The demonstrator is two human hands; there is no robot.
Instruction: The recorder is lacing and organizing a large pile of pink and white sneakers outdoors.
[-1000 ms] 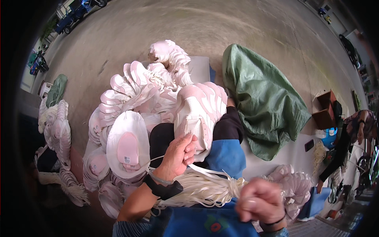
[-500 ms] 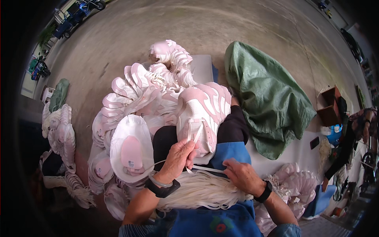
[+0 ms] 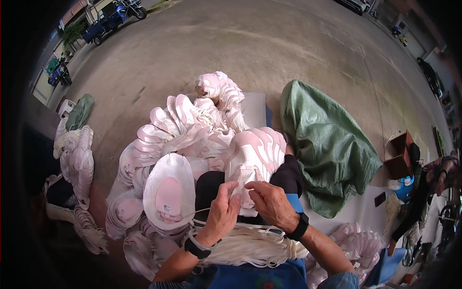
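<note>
A stack of pink and white shoe uppers [image 3: 257, 147] rests across my lap, toes away from me, the nearest one's lacing area facing me. My left hand [image 3: 222, 212] is at the left side of that area, thumb and forefinger closed. A thin white shoelace [image 3: 201, 210] runs out leftward from it. Close by on the right, my right hand [image 3: 273, 203] pinches at the eyelets; its fingertips hide most of what they hold. Below my hands lies a thick bundle of white shoelaces [image 3: 255, 246]. Left of my knee, a white upper with a pink insole patch [image 3: 168, 192] stands open toward me.
More stacked uppers [image 3: 166, 123] fan out at the left and far side. A green sack [image 3: 332, 154] lies right of my knees, with a dark phone [image 3: 380, 198] beyond it. At the far right another person's arm [image 3: 409, 219] reaches down. A blue three-wheeler [image 3: 113, 19] stands far left.
My right hand has moved up and left from the pulled-out lace to the eyelets beside my left hand. The lace stretch between my hands no longer shows. The whole view has shifted.
</note>
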